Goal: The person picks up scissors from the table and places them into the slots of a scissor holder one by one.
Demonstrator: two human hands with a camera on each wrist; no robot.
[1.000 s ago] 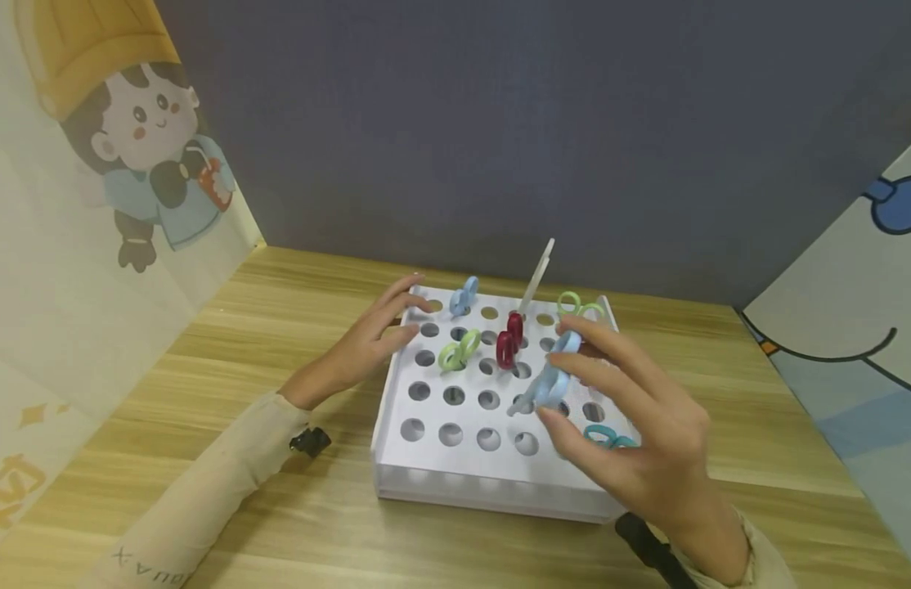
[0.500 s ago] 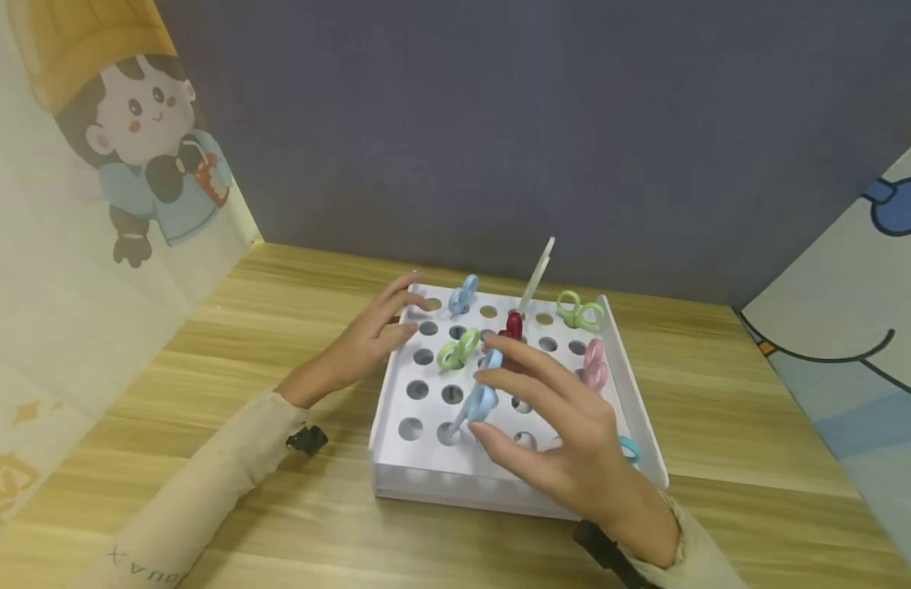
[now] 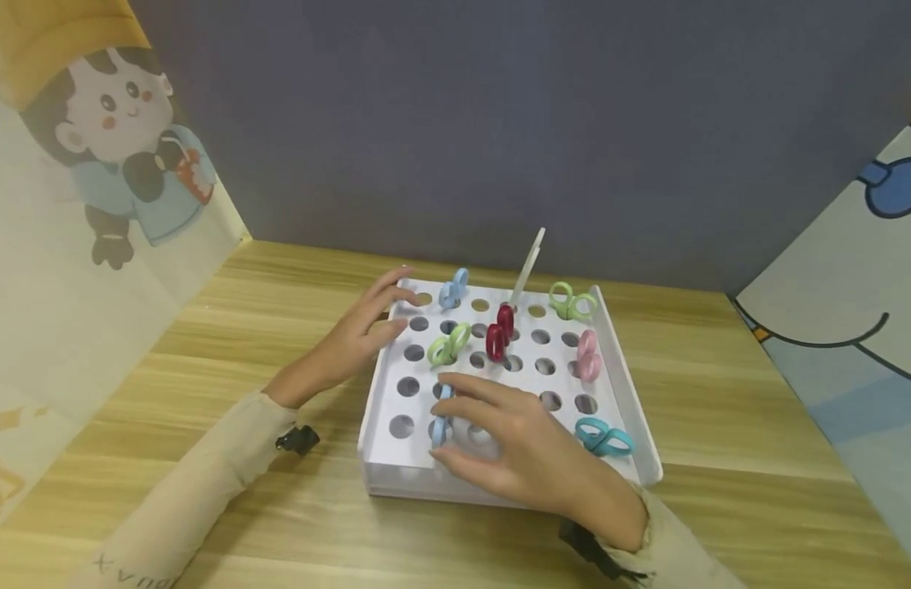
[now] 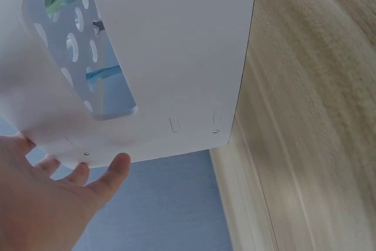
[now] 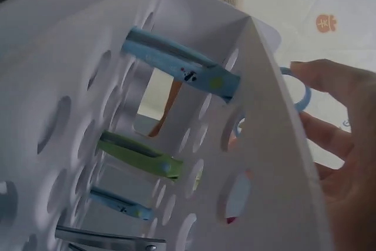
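My right hand (image 3: 529, 442) pinches the handle of light blue scissors (image 3: 440, 432) at the front row of a white two-tiered rack (image 3: 400, 478) with round holes. In the right wrist view, the scissors' light blue blades (image 5: 182, 66) pass down through a hole, with a loop at the fingertips. My left hand (image 3: 348, 339) rests its fingers at the rack's left edge. Other scissors stand in holes: light blue (image 3: 454, 289), light green (image 3: 450, 345), red (image 3: 500, 334), green (image 3: 572, 301), pink (image 3: 589, 357) and teal (image 3: 604, 437).
A pale blade-like shape (image 3: 527, 270) slants upward behind the red handles. The rack stands on a wooden table (image 3: 728, 393). A dark grey panel (image 3: 455, 131) rises at the back, and printed walls flank both sides.
My right hand has moved left and down with the light blue scissors, from above the rack's middle to a front-row hole, where the blades now stand inside. My left hand stays at the left edge.
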